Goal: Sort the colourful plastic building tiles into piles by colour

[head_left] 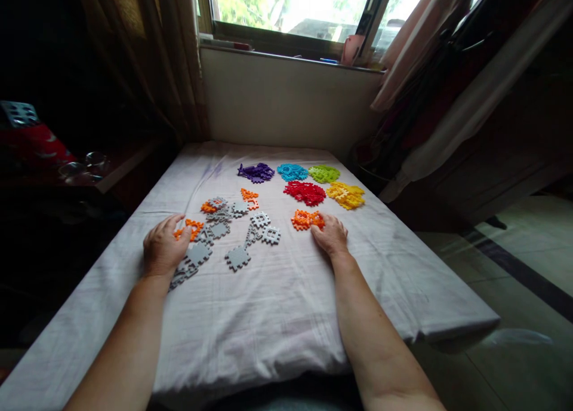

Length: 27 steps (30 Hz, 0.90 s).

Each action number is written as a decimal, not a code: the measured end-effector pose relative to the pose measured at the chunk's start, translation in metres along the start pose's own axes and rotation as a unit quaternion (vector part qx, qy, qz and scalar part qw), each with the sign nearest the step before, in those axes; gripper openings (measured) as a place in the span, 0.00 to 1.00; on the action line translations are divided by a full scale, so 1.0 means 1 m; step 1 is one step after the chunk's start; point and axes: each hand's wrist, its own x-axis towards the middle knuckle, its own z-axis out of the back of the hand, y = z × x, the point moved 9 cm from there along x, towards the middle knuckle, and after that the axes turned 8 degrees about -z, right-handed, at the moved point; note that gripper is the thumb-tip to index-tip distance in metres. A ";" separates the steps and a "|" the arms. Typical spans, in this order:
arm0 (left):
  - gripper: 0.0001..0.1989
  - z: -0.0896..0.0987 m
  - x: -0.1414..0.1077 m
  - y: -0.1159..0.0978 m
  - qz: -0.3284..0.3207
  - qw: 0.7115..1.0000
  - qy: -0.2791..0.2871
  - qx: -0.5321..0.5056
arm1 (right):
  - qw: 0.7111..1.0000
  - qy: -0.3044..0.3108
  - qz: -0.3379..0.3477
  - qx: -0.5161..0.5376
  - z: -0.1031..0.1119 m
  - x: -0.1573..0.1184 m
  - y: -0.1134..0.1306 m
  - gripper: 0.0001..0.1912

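Fingers of my right hand touch an orange cluster just to their left; those of my left hand curve over an orange piece. From my remote post, I cannot tell whether either set is clamped. Grey pieces lie between; a red pile sits beyond my right fingers. I judge the step as gathering orange; next calls for picking it clear of grey.

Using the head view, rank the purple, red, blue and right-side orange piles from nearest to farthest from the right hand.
1. Orange pile: touched by the right hand.
2. Red pile: just beyond the orange.
3. Blue pile: behind the red.
4. Purple pile: left of the blue.
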 end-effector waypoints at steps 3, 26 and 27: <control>0.22 -0.003 -0.004 0.037 0.056 0.998 -0.004 0.029 | 0.998 -0.028 -0.056 -0.012 0.006 0.000 -0.012 0.25; 0.18 0.008 -0.002 0.000 0.102 0.982 -0.052 -0.147 | 0.985 -0.102 0.092 0.102 0.021 -0.025 0.033 0.18; 0.19 0.004 -0.004 -0.004 0.118 0.971 -0.059 -0.200 | 0.981 -0.102 0.118 0.112 0.022 -0.030 0.042 0.17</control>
